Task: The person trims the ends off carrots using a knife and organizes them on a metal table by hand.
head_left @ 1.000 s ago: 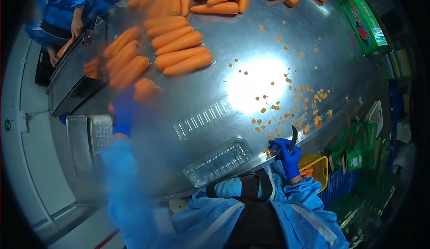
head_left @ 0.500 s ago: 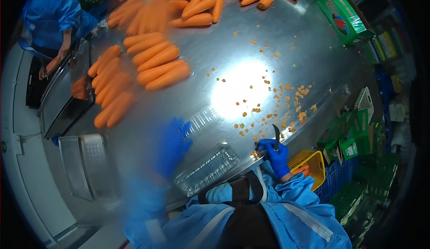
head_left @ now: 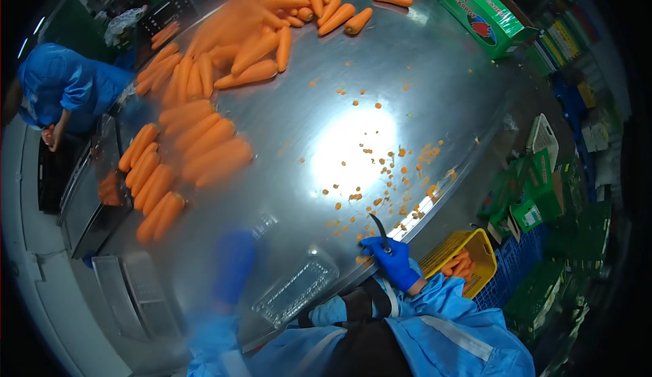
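The right hand point(head_left: 394, 263), gloved in blue, was closed around a knife point(head_left: 378, 228), its dark curved blade pointing away from the body near the table's point(head_left: 448, 92) edge. The left hand point(head_left: 234, 265) was a blue blur — whether its fingers stood wide or narrow, I could not tell — near a clear plastic tray point(head_left: 297, 290). Carrot rows point(head_left: 217, 158) lay on the left part of the table, a heap of carrots point(head_left: 258, 51) beyond them. Orange trimmings point(head_left: 402, 152) were scattered past the knife. A yellow basket point(head_left: 486, 251) with more carrots stood off the edge, at right.
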Demonstrator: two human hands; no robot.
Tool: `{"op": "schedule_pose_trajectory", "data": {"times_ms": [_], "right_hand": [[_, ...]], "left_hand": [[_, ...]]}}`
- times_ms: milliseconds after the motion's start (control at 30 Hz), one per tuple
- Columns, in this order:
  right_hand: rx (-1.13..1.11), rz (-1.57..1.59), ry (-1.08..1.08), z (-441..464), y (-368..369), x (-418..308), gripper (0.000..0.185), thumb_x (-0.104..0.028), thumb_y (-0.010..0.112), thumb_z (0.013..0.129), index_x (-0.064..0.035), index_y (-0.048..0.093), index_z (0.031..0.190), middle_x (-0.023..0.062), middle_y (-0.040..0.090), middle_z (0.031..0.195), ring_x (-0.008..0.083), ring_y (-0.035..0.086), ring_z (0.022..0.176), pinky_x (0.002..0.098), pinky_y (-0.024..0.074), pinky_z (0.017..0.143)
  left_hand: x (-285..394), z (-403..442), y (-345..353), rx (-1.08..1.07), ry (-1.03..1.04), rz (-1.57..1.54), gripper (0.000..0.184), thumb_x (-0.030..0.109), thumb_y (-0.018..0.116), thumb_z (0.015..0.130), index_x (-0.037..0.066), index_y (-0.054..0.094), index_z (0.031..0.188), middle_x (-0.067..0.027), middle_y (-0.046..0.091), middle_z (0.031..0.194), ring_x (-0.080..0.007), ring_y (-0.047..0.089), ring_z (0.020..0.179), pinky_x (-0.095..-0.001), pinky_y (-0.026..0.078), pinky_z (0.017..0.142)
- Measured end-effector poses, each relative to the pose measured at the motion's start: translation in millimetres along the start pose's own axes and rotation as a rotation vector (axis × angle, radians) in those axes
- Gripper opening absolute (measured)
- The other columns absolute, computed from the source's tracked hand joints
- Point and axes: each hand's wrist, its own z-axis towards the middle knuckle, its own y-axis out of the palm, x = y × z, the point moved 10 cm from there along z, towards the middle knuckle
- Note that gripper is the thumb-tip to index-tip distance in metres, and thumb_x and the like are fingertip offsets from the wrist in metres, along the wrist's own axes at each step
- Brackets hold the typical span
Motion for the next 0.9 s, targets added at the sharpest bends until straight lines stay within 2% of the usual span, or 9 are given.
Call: {"op": "schedule_pose_trajectory", "data": {"times_ms": [100, 200, 300, 433, 500, 567, 633, 733, 900], "right_hand": [[0.009, 0.137, 0.224, 10.0, 3.3, -8.6, 0.022, -0.016, 0.058, 0.097, -0.0027, 0.069, 0.112, 0.0064, 0.072, 0.096, 0.0091, 0.067, 0.080, 0.0194, 0.0480, 0.060], [-0.042, 0.140, 0.240, 44.4, -7.7, -37.8, 0.026, -0.019, 0.058, 0.098, -0.0008, 0.067, 0.114, 0.0079, 0.072, 0.092, 0.0081, 0.061, 0.068, 0.0199, 0.0444, 0.055], [0.027, 0.268, 0.141, 110.5, -29.5, -76.1, 0.028, -0.015, 0.059, 0.095, 0.0015, 0.063, 0.118, 0.0097, 0.071, 0.093, 0.0066, 0.053, 0.055, 0.0189, 0.0440, 0.051], [0.110, 0.263, 0.059, 231.5, -70.8, -123.6, 0.033, -0.013, 0.066, 0.090, 0.0005, 0.061, 0.120, 0.0088, 0.069, 0.087, 0.0042, 0.051, 0.052, 0.0190, 0.0388, 0.045], [0.131, 0.333, 0.003, 293.1, -79.9, -155.3, 0.038, -0.013, 0.066, 0.090, -0.0028, 0.058, 0.126, 0.0077, 0.067, 0.087, 0.0057, 0.053, 0.055, 0.0204, 0.0412, 0.043], [0.135, 0.280, 0.044, 352.1, -85.5, -176.3, 0.042, -0.019, 0.069, 0.088, -0.0068, 0.057, 0.127, 0.0076, 0.065, 0.088, 0.0084, 0.056, 0.059, 0.0217, 0.0449, 0.047], [0.186, 0.239, -0.025, 420.9, -92.2, -186.2, 0.051, -0.026, 0.074, 0.084, -0.0039, 0.055, 0.127, 0.0067, 0.064, 0.087, 0.0100, 0.057, 0.061, 0.0240, 0.0461, 0.053], [0.228, 0.105, -0.032, 488.1, -88.0, -222.2, 0.066, -0.030, 0.078, 0.080, 0.0018, 0.049, 0.130, 0.0111, 0.064, 0.090, 0.0148, 0.060, 0.066, 0.0247, 0.0485, 0.056], [0.520, -0.219, -0.099, 584.5, -103.3, -260.1, 0.087, -0.043, 0.081, 0.072, 0.0077, 0.044, 0.132, 0.0227, 0.064, 0.109, 0.0297, 0.067, 0.092, 0.0367, 0.0544, 0.079]], "left_hand": [[33.9, 42.1, -6.4, 0.124, 0.152, -0.055, 0.042, 0.006, 0.072, 0.077, 0.013, 0.066, 0.118, -0.0111, 0.063, 0.118, -0.0324, 0.057, 0.112, -0.0416, 0.045, 0.097], [80.1, 88.9, 0.9, 0.110, 0.258, -0.094, 0.042, 0.007, 0.071, 0.079, 0.013, 0.065, 0.120, -0.0117, 0.063, 0.119, -0.0325, 0.057, 0.112, -0.0417, 0.045, 0.097], [113.7, 129.3, 16.3, 0.097, 0.324, -0.018, 0.044, 0.010, 0.071, 0.081, 0.012, 0.063, 0.124, -0.0124, 0.063, 0.120, -0.0336, 0.058, 0.112, -0.0416, 0.045, 0.098], [139.0, 178.4, 34.1, 0.094, 0.256, -0.269, 0.044, 0.010, 0.070, 0.083, 0.011, 0.062, 0.126, -0.0122, 0.064, 0.123, -0.0321, 0.060, 0.113, -0.0415, 0.043, 0.102], [143.4, 200.3, 43.0, 0.074, 0.173, -0.399, 0.045, 0.009, 0.069, 0.083, 0.009, 0.061, 0.127, -0.0121, 0.064, 0.123, -0.0300, 0.060, 0.114, -0.0405, 0.043, 0.103], [141.0, 216.1, 50.6, 0.054, 0.085, -0.457, 0.045, 0.007, 0.068, 0.084, 0.006, 0.060, 0.128, -0.0122, 0.063, 0.124, -0.0268, 0.061, 0.113, -0.0384, 0.044, 0.102], [135.1, 229.8, 60.2, 0.052, 0.006, -0.557, 0.045, 0.005, 0.067, 0.085, 0.003, 0.059, 0.129, -0.0125, 0.063, 0.125, -0.0242, 0.062, 0.112, -0.0362, 0.045, 0.101], [117.6, 244.8, 74.2, 0.062, -0.106, -0.756, 0.044, 0.003, 0.065, 0.086, 0.000, 0.057, 0.130, -0.0134, 0.063, 0.125, -0.0221, 0.063, 0.109, -0.0334, 0.047, 0.098], [95.9, 266.0, 90.3, 0.053, -0.325, -1.013, 0.041, 0.002, 0.061, 0.089, -0.005, 0.055, 0.129, -0.0160, 0.061, 0.124, -0.0238, 0.063, 0.108, -0.0326, 0.048, 0.098]]}}
